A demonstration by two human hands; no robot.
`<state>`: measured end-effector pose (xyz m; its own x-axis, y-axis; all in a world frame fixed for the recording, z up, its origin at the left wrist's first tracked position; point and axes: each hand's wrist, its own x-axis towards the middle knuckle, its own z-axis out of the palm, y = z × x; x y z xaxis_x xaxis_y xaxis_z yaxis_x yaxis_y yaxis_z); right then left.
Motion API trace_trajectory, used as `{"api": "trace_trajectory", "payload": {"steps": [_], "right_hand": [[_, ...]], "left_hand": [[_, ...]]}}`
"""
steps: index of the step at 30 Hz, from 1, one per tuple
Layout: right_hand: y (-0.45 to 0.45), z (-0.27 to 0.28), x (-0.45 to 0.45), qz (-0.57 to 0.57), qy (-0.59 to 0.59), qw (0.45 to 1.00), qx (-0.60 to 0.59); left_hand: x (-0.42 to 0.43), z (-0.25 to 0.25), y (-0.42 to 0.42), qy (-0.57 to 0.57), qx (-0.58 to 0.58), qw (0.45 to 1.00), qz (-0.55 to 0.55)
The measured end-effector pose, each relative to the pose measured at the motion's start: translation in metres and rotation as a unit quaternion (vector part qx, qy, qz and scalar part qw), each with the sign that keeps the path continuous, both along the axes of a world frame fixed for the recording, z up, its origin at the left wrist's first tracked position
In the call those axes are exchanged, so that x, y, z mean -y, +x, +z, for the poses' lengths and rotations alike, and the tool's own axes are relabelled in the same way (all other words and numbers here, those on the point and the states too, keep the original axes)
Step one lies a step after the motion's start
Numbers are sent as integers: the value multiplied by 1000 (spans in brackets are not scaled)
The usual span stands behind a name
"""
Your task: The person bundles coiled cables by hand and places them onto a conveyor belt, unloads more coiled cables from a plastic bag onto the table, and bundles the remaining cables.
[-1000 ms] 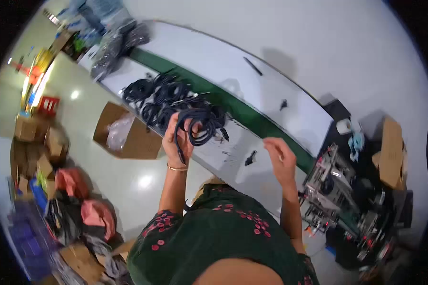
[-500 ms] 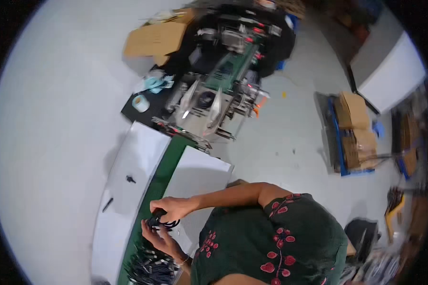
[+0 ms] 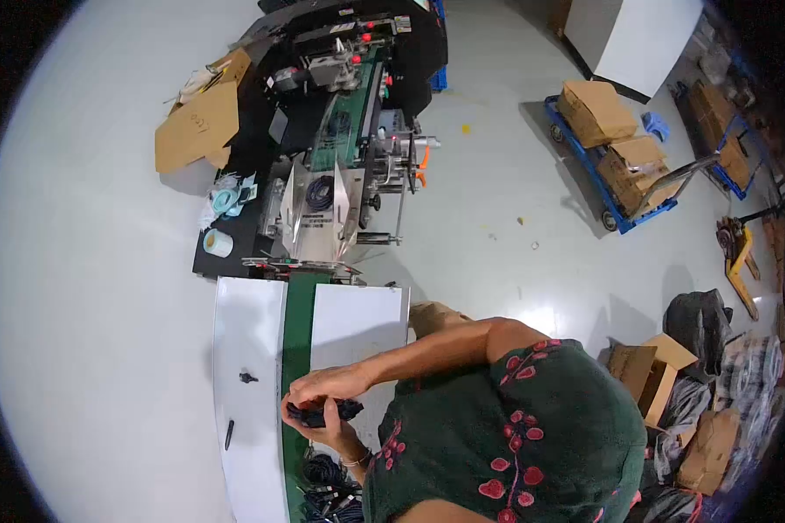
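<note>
A bundle of black cable (image 3: 347, 411) is held between both hands above the green conveyor belt (image 3: 297, 336). My right hand (image 3: 330, 383) comes from the upper side, its fingers curled over the bundle. My left hand (image 3: 333, 432) grips the same bundle from below, with the thumb up along its side. Parts of the cable are hidden by the fingers. Just below the hands, coiled black cables (image 3: 324, 475) lie piled on the belt. Another dark coil (image 3: 321, 193) rests in the metal guide of the machine ahead.
White side panels (image 3: 251, 327) flank the belt; a small black object (image 3: 249, 377) and a black pen-like stick (image 3: 229, 434) lie on the left one. Beyond stand a label roll (image 3: 218, 243) and cardboard (image 3: 199, 129). Right, a blue cart (image 3: 620, 214) carries boxes.
The view has swung, so the machine now stands more upright and further left. Both hands still hold the cable bundle, and the fingers have shifted around it.
</note>
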<state>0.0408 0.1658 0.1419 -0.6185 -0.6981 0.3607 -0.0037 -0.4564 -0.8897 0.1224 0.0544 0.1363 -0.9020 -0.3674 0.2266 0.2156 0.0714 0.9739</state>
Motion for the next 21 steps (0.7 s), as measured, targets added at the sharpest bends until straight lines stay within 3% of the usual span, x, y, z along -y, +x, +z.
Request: {"api": "trace_trajectory", "payload": {"steps": [4,5,7,8,9,10,11,12,14,16,18,20,21], "right_hand": [[-3,4,25,67,84,989,105],[-5,4,33,102,81,986,104],[-14,6,37,-25,245,969,5],[-21,3,36,-86,313,944,-56],[-30,-8,23,-90,259,962,-7],[-39,-23,11,-132,187,973,-9],[-49,-53,-6,-74,148,982,93],[-50,-46,-17,-96,138,964,204],[-55,-48,-34,-121,199,951,204],[-51,-69,-41,-122,242,934,232],[-52,-54,-43,-99,258,925,261],[-49,-43,-37,-89,279,927,233],[-48,-48,-37,-93,293,929,208]], "left_hand": [[19,-6,-6,127,28,988,84],[21,-4,-9,78,32,990,109],[44,-9,-18,-66,-10,987,149],[64,-21,-21,-120,32,975,184],[79,-28,-24,-167,79,959,215],[91,-26,-34,-193,55,960,194],[110,-38,-41,-343,60,915,203],[117,-38,-47,-401,125,889,181],[126,-36,-68,-500,194,837,111],[131,-62,-91,-571,115,810,67],[129,-95,-114,-602,175,778,-43],[109,-131,-119,-629,69,775,-9],[102,-147,-118,-634,115,764,-32]]}}
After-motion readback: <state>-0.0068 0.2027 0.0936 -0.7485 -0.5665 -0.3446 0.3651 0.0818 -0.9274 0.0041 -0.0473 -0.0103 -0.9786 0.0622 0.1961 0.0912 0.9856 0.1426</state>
